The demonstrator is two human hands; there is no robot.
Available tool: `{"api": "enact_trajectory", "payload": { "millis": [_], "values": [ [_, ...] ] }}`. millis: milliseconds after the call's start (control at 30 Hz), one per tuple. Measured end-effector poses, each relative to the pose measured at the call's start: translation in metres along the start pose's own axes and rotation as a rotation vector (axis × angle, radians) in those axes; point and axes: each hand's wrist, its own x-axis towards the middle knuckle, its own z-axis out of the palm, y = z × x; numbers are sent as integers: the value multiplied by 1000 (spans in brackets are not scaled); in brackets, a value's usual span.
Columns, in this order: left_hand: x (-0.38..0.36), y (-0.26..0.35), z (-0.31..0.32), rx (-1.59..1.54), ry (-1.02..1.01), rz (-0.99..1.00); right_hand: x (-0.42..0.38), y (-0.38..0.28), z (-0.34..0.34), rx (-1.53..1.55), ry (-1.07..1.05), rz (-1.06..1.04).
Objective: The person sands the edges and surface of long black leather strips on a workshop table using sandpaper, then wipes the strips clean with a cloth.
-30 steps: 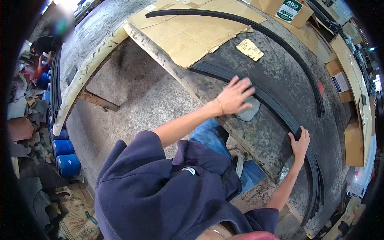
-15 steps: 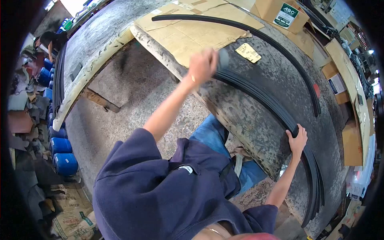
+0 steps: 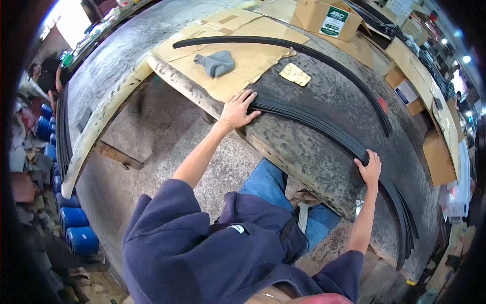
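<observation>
Left hand [image 3: 239, 109] spread at one end of the black strips [image 3: 315, 122] — right hand [image 3: 371, 167] apparently gripping them midway.

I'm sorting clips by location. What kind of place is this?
Probably a workshop or factory floor: long black strips lie together on a stained worktable, with a cardboard box nearby.
</observation>
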Motion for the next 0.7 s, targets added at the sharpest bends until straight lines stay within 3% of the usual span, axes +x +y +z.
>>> {"api": "enact_trajectory", "payload": {
  "millis": [133,433,500,700],
  "values": [
    [-7,5,11,142,132,31,2,-3,-4,8,-28,14],
    [-3,6,18,-114,183,-65,-6,-8,2,-37,44,16],
    [-9,1,19,-184,302,-59,-6,-14,-3,-37,-22,82],
    [-13,-2,23,-262,381,-50,-1,-13,-5,-32,-97,139]
  ]
}}
